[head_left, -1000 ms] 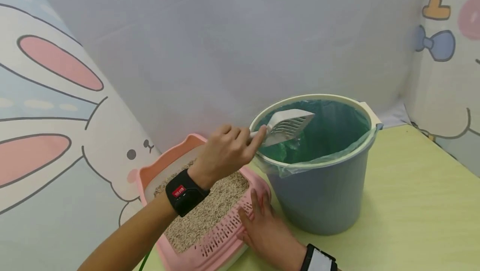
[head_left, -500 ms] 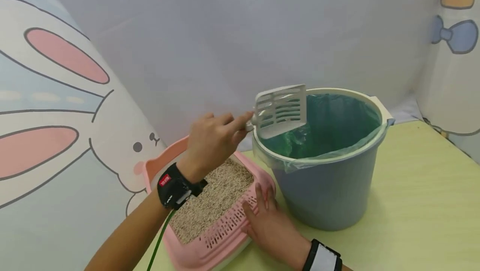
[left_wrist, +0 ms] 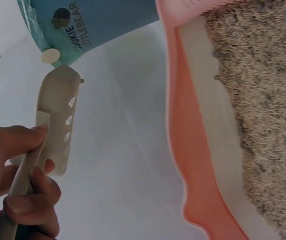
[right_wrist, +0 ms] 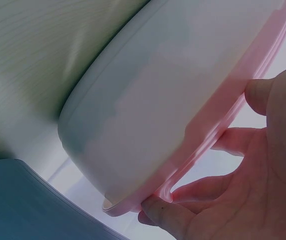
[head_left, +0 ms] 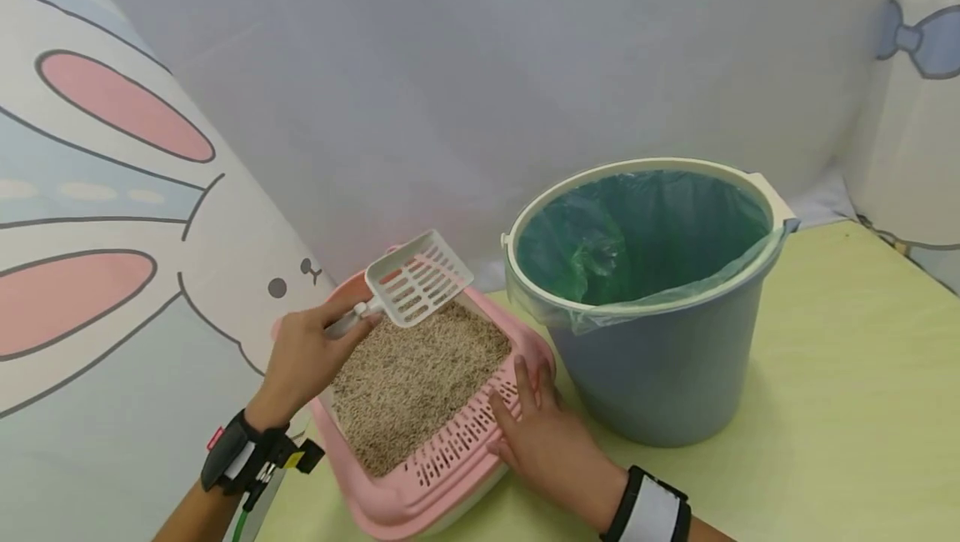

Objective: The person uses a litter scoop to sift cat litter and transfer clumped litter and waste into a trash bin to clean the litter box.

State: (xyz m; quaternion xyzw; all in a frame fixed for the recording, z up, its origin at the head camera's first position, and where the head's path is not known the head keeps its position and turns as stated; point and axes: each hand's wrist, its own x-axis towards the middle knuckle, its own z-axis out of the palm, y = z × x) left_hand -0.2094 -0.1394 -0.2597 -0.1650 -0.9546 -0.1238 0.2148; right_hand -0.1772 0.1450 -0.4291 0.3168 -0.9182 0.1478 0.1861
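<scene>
My left hand [head_left: 303, 358] grips the handle of a white slotted litter scoop [head_left: 420, 279]; the left wrist view shows its fingers curled round that handle. The scoop hangs over the far left part of a pink litter box [head_left: 375, 500], with nothing visible on its slots. Pale brown granular litter [head_left: 420, 383] covers the box's floor. My right hand [head_left: 551, 446] rests on the perforated near-right rim, its fingers spread. In the right wrist view, fingertips [right_wrist: 155, 207] touch the pink rim above the box's white outer wall [right_wrist: 148, 115].
Right of the box stands a grey-blue bucket [head_left: 660, 383] with a cream rim, lined by a green plastic bag [head_left: 577, 250]. Both stand on a pale yellow-green tabletop [head_left: 847, 375]. White cloth [head_left: 450, 92] hangs behind, and a rabbit-printed panel [head_left: 225, 275] borders the left.
My left hand has carried the scoop left from above the bucket's opening to above the litter box. The scoop was tilted on edge and now lies flatter. My right hand stays on the rim.
</scene>
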